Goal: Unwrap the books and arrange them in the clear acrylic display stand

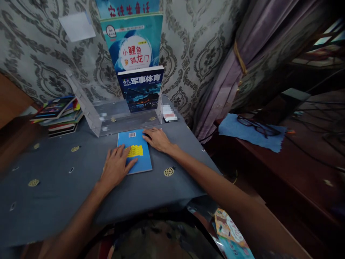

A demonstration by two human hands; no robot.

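Note:
A thin blue book (pixel 136 142) with a yellow patch and a barcode lies flat on the grey tablecloth (pixel 54 187), back cover up. My left hand (pixel 116 166) rests flat on its lower left part, fingers stretched out. My right hand (pixel 156 139) lies on its upper right corner, fingers extended toward the barcode. Just behind the book stands a clear acrylic rack (pixel 107 111) holding a dark blue book (pixel 141 88), with a teal book (pixel 133 41) propped higher behind it.
A stack of books (pixel 60 115) sits at the left beside the rack. A purple curtain (pixel 229 72) hangs to the right of the table. Glasses (pixel 256 126) lie on a blue cloth (pixel 248 135) on a dark wooden surface. More colourful books (pixel 231 233) lie below the table edge.

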